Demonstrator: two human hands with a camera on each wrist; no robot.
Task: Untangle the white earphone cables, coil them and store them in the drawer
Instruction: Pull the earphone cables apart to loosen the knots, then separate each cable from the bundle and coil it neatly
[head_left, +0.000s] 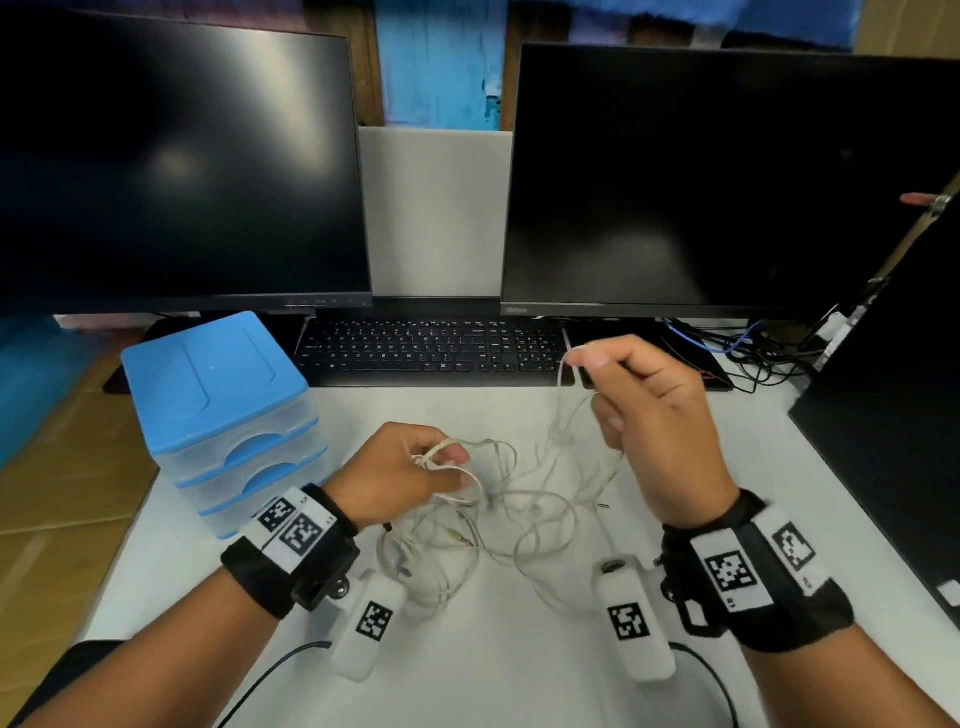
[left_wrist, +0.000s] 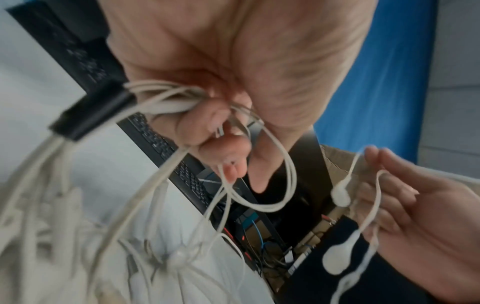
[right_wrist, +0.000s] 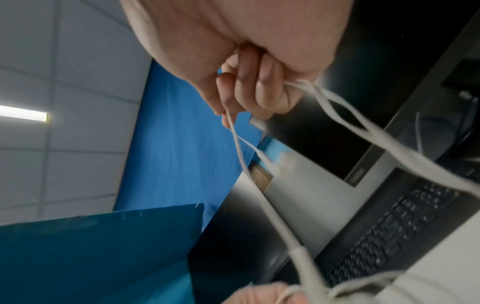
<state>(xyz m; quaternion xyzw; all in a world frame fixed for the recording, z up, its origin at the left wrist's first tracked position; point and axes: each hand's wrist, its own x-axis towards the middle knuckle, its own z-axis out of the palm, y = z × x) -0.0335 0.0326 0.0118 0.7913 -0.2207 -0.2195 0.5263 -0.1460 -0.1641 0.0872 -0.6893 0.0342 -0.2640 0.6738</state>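
A tangle of white earphone cables (head_left: 519, 514) lies on the white desk (head_left: 519, 675) between my hands. My left hand (head_left: 410, 470) grips a bunch of cable loops (left_wrist: 166, 102) low over the desk, its fingers curled round them. My right hand (head_left: 644, 410) is raised higher and to the right and pinches a cable strand (head_left: 563, 364) that hangs down to the tangle. In the left wrist view two earbuds (left_wrist: 340, 197) dangle by my right hand (left_wrist: 415, 216). In the right wrist view the strands (right_wrist: 363, 127) run from its curled fingers (right_wrist: 262, 90). The blue drawer unit (head_left: 223, 410) stands at the left, its drawers closed.
A black keyboard (head_left: 436, 351) lies behind the tangle, under two dark monitors (head_left: 176, 166). Loose blue and black wires (head_left: 748, 343) lie at the back right. A dark panel (head_left: 893, 441) borders the desk's right side. Cardboard (head_left: 62, 467) lies left of the desk.
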